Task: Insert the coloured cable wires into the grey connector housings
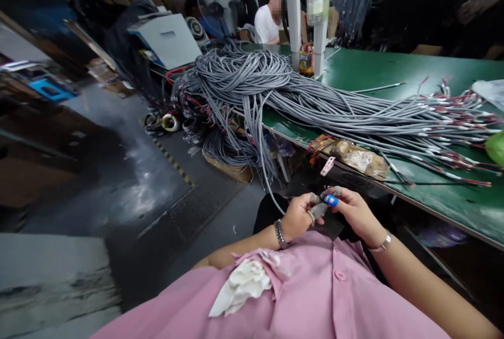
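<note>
My left hand (298,216) is closed with grey-covered fingertips, and a grey cable (269,188) runs down from the heap into it. Close against it, my right hand (355,214) pinches at the cable's end; what sits between its fingers is too small to make out. A blue wrap (331,201) covers one right fingertip. The heap of grey cables (244,74) lies along the green table (401,71), their ends showing red and dark wires (452,139) at the right. Some cables hang over the table's front edge.
A taped wooden block (356,158) sits at the table edge, beside a small pink tag (327,166). White posts (292,13) rise from the table. A person (268,21) sits behind it. Coiled cables (232,150) lie low at the left; a fan (214,6) stands behind.
</note>
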Demonstrator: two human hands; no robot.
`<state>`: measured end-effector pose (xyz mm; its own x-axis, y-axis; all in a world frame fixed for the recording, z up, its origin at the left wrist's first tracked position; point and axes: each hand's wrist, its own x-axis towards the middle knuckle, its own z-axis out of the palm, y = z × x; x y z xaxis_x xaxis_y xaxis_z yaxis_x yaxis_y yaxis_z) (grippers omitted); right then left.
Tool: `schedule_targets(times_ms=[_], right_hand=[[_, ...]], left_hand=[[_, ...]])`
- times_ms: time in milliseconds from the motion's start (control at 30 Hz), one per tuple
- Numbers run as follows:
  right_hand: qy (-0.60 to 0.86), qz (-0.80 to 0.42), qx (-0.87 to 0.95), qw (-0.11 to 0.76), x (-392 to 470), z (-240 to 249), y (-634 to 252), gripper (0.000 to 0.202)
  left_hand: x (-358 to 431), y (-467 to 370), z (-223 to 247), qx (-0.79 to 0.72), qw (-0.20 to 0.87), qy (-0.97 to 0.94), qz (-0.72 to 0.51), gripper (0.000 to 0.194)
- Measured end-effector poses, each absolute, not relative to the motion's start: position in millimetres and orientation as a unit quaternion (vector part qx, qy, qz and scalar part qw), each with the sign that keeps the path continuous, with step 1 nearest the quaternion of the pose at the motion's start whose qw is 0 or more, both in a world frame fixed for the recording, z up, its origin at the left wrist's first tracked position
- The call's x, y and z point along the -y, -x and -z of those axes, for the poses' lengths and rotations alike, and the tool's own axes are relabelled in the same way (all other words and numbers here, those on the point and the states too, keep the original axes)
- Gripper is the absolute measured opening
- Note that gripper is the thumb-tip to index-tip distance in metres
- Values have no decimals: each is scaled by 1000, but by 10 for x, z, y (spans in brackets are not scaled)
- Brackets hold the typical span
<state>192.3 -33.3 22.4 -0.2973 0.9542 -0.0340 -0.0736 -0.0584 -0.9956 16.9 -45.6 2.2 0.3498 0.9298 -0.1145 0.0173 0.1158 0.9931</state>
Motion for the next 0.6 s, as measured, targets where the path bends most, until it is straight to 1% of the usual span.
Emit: schedule_targets(times_ms=[333,467,600], right_hand=[[425,-630,496,420,169,-233,-1746,20],[413,-642,482,431,150,-201,-1736,18],[401,-651,473,437,154,-140,-1724,18]], left_hand=[[336,-27,-143,-441,631,-525,-363,33],[279,-3,-175,-409,708,-460,-346,37],[214,3,-103,-360,797,-387,-291,38]])
